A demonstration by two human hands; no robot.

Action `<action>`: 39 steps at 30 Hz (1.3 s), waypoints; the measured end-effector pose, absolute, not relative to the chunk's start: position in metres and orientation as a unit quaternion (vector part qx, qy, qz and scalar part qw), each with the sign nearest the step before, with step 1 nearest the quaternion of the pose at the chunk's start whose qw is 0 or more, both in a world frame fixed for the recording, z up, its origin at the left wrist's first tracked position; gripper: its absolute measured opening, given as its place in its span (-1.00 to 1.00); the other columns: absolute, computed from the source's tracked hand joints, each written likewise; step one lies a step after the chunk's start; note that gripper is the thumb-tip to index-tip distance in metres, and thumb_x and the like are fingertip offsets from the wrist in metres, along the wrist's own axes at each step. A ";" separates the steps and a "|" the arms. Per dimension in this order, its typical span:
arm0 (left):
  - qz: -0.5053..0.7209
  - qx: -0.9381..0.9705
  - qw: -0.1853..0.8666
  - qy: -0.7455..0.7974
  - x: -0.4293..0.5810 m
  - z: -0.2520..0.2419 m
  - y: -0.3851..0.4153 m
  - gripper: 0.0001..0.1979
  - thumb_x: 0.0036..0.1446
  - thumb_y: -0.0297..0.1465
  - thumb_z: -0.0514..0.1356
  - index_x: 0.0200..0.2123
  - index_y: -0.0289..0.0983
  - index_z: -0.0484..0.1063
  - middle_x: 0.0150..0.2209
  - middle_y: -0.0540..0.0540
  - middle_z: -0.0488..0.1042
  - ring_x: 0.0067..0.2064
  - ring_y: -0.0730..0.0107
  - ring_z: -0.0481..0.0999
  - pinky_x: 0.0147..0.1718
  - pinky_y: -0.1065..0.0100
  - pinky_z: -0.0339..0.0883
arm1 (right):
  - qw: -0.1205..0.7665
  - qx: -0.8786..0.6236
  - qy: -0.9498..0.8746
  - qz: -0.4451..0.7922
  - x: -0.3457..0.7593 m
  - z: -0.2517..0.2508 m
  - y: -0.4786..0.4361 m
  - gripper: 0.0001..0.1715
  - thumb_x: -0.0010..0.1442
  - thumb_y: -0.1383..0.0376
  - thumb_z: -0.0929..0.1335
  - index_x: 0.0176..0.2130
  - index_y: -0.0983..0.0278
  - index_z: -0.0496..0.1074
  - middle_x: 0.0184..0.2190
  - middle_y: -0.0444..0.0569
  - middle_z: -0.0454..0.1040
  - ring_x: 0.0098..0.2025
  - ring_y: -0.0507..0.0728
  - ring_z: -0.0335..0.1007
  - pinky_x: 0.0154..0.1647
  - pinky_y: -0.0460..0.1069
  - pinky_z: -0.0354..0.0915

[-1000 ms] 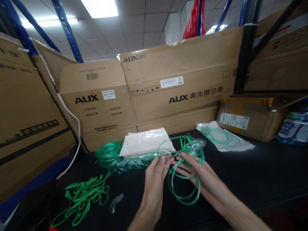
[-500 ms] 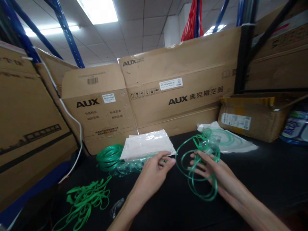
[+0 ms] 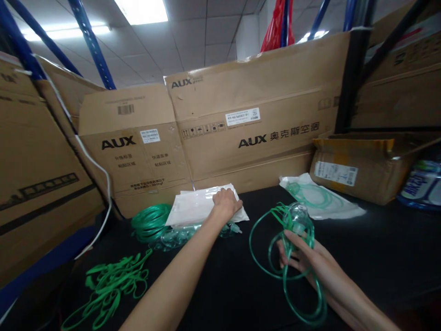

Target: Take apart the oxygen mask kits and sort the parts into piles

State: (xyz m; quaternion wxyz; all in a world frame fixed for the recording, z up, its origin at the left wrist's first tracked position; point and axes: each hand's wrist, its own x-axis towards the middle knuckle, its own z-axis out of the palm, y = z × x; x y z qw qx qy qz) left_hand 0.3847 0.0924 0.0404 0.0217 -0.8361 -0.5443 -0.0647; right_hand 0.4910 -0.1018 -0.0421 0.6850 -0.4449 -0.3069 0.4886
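My left hand (image 3: 226, 202) lies on the right part of the stack of white packets (image 3: 193, 207), its fingers bent and pressed together; what they grip is hidden. In my right hand (image 3: 303, 253) is a clear mask with coiled green tubing (image 3: 320, 299), the loops hanging below the fingers. Clear mask parts (image 3: 177, 237) lie in front of the white packets, beside a green tubing coil (image 3: 151, 223). Green elastic straps (image 3: 112, 285) form a tangled pile at the front left. A filled white packet (image 3: 322, 197) with green tubing showing through lies behind my right hand.
Cardboard panels (image 3: 213, 156) stand along the back of the black table (image 3: 241, 285). An open cardboard box (image 3: 354, 170) sits at the back right, next to a blue-labelled bottle (image 3: 422, 184). A white cable (image 3: 91, 158) hangs down at the left.
My left hand has moved forward onto the white packets. My right hand has shifted slightly lower with the mask and tubing, whose loops now hang lower.
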 end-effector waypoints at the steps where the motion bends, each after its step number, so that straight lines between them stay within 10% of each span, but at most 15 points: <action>1: -0.057 -0.837 0.024 -0.544 0.383 0.040 0.093 -0.47 0.17 -0.13 0.19 0.08 -0.38 0.45 0.11 -0.39 0.48 0.13 -0.05 0.49 0.01 0.14 0.39 | 0.685 -0.444 -0.304 0.490 0.491 -0.040 -0.103 -0.58 0.13 0.02 0.49 -0.39 0.29 0.40 -0.49 -0.13 0.46 -0.48 0.05 0.39 -0.40 -0.03 0.42; 9: -0.031 -0.830 0.040 -0.556 0.382 0.036 0.096 -0.28 0.13 0.04 0.17 0.18 -0.37 0.34 0.16 -0.40 0.43 0.16 -0.10 0.46 0.03 0.09 0.38 | 0.673 -0.439 -0.320 0.503 0.489 -0.034 -0.109 -0.63 0.24 0.04 0.43 -0.37 0.27 0.37 -0.47 -0.14 0.44 -0.43 0.05 0.40 -0.35 -0.04 0.39; 39: -0.079 -0.829 0.075 -0.549 0.377 0.052 0.087 -0.72 0.31 -0.32 0.21 0.02 -0.33 0.44 0.01 -0.18 0.50 -0.03 0.20 0.54 -0.06 0.08 0.48 | 0.661 -0.459 -0.304 0.509 0.488 -0.032 -0.114 -0.58 0.12 0.04 0.50 -0.13 0.25 0.50 -0.45 -0.14 0.47 -0.42 0.10 0.43 -0.34 0.02 0.47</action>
